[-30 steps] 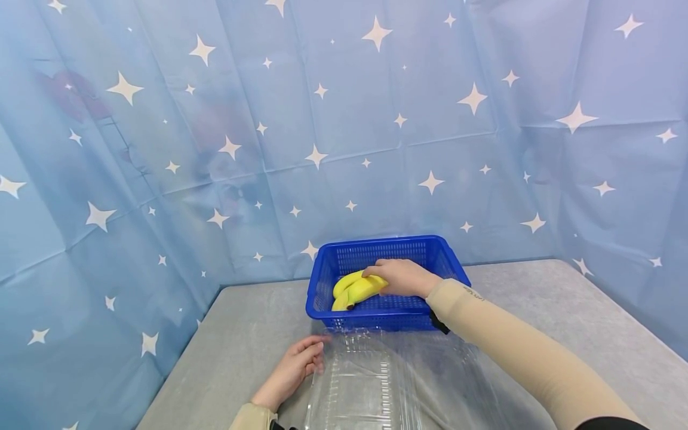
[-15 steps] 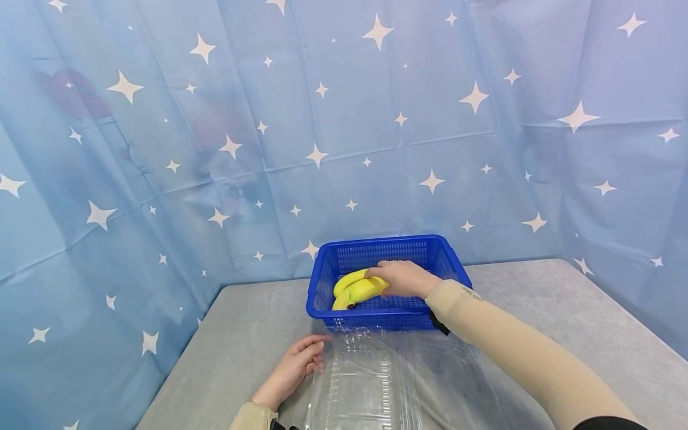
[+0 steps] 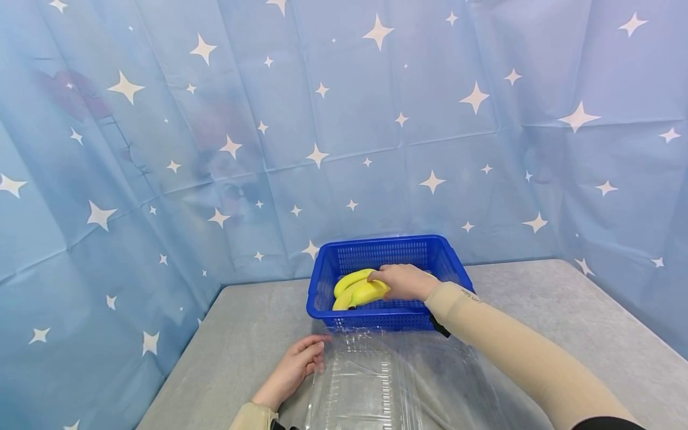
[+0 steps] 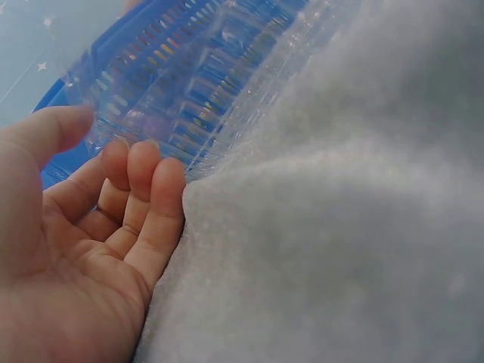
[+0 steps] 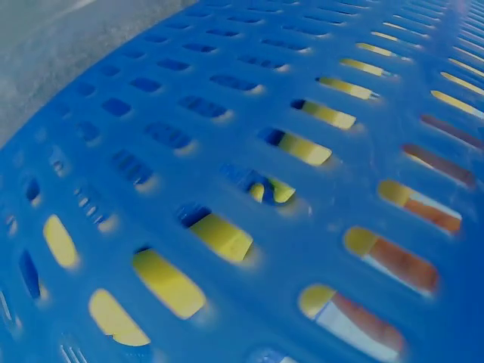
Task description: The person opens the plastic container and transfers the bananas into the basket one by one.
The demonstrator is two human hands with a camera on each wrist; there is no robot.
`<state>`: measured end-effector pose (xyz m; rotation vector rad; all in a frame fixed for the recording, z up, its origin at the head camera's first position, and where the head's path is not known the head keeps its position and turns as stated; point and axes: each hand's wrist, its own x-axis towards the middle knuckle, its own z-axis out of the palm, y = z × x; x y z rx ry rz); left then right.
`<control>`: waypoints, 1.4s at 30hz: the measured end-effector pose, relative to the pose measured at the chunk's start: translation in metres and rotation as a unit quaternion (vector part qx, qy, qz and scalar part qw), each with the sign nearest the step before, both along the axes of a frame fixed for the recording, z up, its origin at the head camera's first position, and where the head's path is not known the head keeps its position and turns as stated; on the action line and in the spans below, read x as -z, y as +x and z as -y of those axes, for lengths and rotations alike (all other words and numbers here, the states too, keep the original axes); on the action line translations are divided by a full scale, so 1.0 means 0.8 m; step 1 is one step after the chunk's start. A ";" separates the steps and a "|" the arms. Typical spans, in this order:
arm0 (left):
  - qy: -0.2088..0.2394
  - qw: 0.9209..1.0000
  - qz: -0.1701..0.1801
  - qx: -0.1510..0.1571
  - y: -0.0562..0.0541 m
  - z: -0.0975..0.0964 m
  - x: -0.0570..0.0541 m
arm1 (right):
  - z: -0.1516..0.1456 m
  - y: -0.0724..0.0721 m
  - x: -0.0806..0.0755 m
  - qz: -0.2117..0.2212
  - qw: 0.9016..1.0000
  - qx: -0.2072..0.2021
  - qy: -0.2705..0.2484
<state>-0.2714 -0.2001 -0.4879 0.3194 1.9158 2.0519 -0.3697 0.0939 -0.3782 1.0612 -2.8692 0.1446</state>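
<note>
A bunch of yellow bananas point(image 3: 362, 292) lies in the left part of a blue slotted basket point(image 3: 457, 272). My right hand point(image 3: 403, 282) reaches into the basket and grips the bunch at its right end; the far fingers are hidden. In the right wrist view the basket wall point(image 5: 249, 144) fills the picture, with yellow banana point(image 5: 170, 283) showing through its slots. Nearer me stands a clear plastic clamshell container point(image 3: 360, 382). My left hand point(image 3: 298, 367) holds its far left edge, and in the left wrist view the fingers point(image 4: 155, 185) curl by the clear rim.
The basket stands at the back of a grey table point(image 3: 236, 328), close to a blue star-patterned curtain point(image 3: 344, 119). The container's clear lid half point(image 3: 446, 376) spreads to the right under my right forearm. Grey table surface shows on both sides.
My right hand has shifted very slightly down and to the right at the bananas, which have barely moved with it. The left hand and the clear container have stayed in place.
</note>
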 end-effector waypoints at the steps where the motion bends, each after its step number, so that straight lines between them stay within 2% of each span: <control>1: -0.001 1.000 0.002 -0.001 0.000 0.000 0.000 | 0.000 0.000 0.000 -0.001 1.000 0.001 0.001; 11: 0.004 1.000 -0.006 0.004 -0.001 0.000 -0.001 | 0.001 -0.002 0.004 -0.003 1.000 -0.016 -0.004; 18: 0.009 1.000 -0.002 0.003 0.001 0.000 -0.003 | -0.001 -0.004 0.008 -0.027 0.999 -0.033 0.015; 42: 0.008 1.000 0.000 0.003 0.000 0.001 0.002 | -0.001 0.001 0.016 -0.019 0.998 -0.027 0.046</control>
